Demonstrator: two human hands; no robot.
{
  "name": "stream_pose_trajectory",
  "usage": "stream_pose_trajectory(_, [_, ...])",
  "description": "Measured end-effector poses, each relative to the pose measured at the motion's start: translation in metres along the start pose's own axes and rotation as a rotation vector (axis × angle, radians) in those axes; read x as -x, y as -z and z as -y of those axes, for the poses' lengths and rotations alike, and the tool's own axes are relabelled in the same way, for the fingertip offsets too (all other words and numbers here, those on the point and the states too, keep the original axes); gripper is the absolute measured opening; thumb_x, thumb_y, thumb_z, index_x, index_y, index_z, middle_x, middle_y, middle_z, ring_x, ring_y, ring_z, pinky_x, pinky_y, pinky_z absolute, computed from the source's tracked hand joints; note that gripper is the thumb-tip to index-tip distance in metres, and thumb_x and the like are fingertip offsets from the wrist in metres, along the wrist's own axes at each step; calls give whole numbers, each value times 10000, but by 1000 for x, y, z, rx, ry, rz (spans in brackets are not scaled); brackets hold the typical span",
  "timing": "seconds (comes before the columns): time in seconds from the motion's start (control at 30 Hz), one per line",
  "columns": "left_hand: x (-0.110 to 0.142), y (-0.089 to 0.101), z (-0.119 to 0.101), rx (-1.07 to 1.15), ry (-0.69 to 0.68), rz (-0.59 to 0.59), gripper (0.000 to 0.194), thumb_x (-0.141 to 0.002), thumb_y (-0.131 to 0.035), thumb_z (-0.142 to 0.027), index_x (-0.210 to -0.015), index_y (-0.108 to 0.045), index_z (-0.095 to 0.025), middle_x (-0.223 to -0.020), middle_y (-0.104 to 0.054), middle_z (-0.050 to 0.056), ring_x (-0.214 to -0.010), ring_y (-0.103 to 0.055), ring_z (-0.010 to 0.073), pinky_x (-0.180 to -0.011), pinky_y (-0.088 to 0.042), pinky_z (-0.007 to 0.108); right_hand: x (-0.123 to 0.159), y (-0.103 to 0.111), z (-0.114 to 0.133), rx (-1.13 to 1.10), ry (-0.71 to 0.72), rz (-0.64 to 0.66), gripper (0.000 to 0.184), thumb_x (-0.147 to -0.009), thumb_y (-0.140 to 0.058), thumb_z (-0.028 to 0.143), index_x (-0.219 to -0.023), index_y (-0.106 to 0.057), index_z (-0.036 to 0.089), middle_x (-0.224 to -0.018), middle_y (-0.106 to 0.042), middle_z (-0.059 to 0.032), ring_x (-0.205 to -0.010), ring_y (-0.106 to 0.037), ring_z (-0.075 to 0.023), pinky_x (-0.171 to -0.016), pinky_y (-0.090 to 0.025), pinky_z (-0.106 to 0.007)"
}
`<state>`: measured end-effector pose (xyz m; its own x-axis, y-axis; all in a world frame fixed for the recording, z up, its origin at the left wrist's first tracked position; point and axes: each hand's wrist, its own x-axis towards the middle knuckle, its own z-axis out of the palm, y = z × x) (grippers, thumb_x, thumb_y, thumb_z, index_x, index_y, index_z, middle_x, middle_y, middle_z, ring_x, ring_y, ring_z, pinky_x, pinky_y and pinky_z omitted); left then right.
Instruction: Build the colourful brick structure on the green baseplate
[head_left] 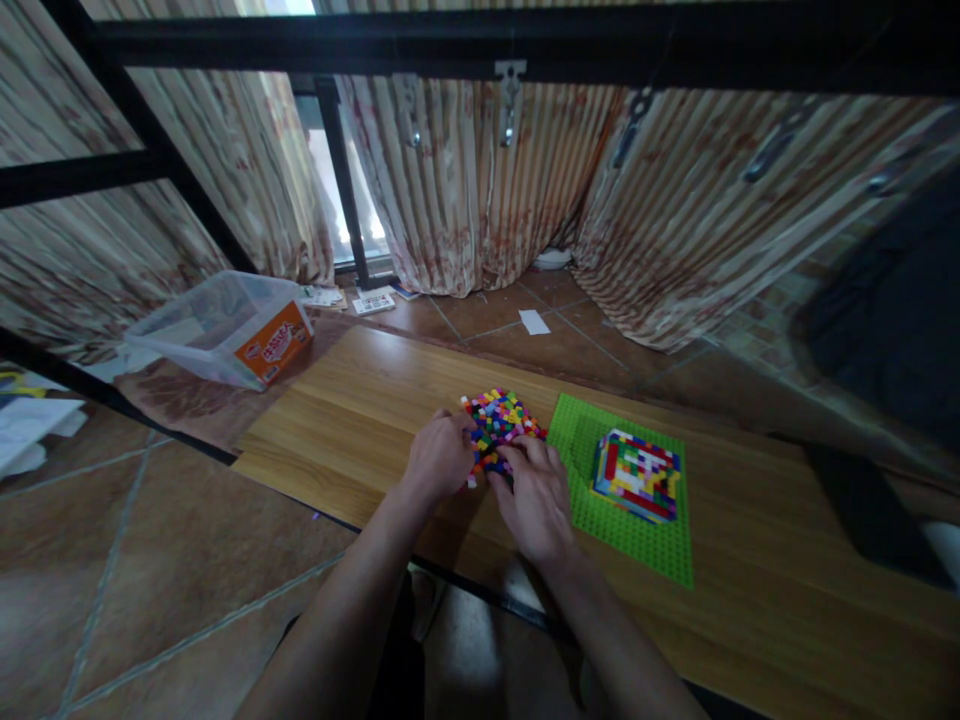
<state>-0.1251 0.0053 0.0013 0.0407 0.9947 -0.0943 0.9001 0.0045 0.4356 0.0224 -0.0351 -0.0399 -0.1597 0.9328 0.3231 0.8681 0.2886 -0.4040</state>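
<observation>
A heap of small toy bricks (499,412) in many colours lies on the wooden tabletop in front of me. My left hand (441,455) is at the heap's left edge, its fingers curled down into the bricks; whatever is between the fingertips is hidden. On the near right side of the heap, my right hand (538,495) touches the bricks with thumb and forefinger apart. To its right, a green baseplate (626,545) carries a low, multicoloured brick block (637,475) with red, white and yellow on top.
A clear plastic bin (217,325) with an orange label stands beyond the table's left end. A black bar (480,40) crosses overhead with metal hooks. A dark flat object (874,510) lies at the table's right. Striped curtains (450,190) hang behind.
</observation>
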Motion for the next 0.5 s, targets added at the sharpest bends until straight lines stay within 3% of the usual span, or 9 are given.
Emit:
stream_pose_trajectory(0.2, [0, 3, -4, 76, 13, -51, 352, -897, -432, -142, -1081, -730, -176, -1086, -702, 113, -963, -674, 198, -897, -502, 288, -2, 0, -3, -27, 24, -1, 168, -869, -631, 203, -1028, -683, 206, -1199, -614, -108, -1094, -514, -297, -920, -464, -451])
stream_pose_trajectory(0.33, [-2, 3, -5, 253, -10, -106, 294, -894, -471, -168, -1039, -727, -169, -1037, -729, 78, -968, -668, 183, -894, -501, 272, -4, 5, -7, -86, 22, -47, 165, -882, -618, 220, -1038, -667, 202, -1202, -616, -105, -1102, -519, -285, -956, -458, -451])
stream_pose_trajectory(0.5, [-1, -3, -11, 721, -18, 84, 265, -929, -453, -270, -914, -686, -145, -799, -691, 32, -687, -631, 135, -644, -503, 228, -7, 14, -10, -176, -12, -151, 190, -914, -581, 287, -1073, -648, 207, -1163, -639, -106, -1099, -549, -279, -957, -465, -449])
